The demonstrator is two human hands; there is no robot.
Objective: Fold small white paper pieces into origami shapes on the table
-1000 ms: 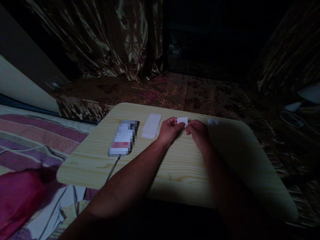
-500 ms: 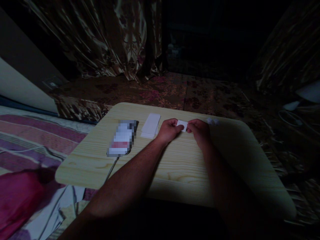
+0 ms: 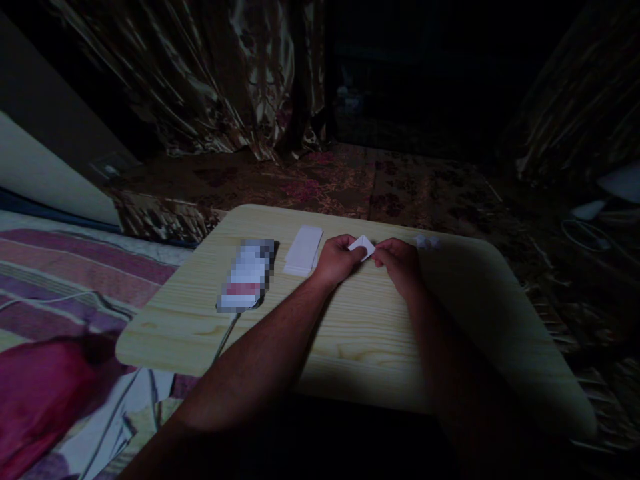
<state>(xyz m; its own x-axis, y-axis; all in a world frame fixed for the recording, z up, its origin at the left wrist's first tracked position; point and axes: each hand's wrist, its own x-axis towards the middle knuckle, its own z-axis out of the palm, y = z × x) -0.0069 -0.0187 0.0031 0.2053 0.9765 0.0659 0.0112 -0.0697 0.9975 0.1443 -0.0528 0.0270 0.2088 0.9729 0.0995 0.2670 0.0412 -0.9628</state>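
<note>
Because the folded paper (image 3: 367,245) is so small, we see it held between both hands just in from the worktop (image 3: 360,347)'s far edge, with one corner of the paper pointing up and away. Our left hand (image 3: 338,261) has its grip closed on the paper's left side, the thumb laid flat across its face, probably to keep the layers pressed together. Our right hand (image 3: 397,263) has its grip closed on the right corner with the fingertips, a finer pinch that we judge suits guiding an edge rather than bearing weight. How the other fingers sit behind the paper we cannot tell.

Just left of our left hand, a stack of paper strips (image 3: 303,250) lies lengthwise toward the far edge, its ends slightly fanned; that spot seems handy for reaching while leaving the middle free. Farther left, toward the left edge, we have a phone (image 3: 247,275), its screen blurred out, with a cable (image 3: 226,339) running from its near end toward the near edge, likely laid there so that it stays clear of the paper. Beyond our right hand, two small white pieces (image 3: 421,241) sit near the far edge, short of the far right corner, apparently set aside from the strips.
</note>
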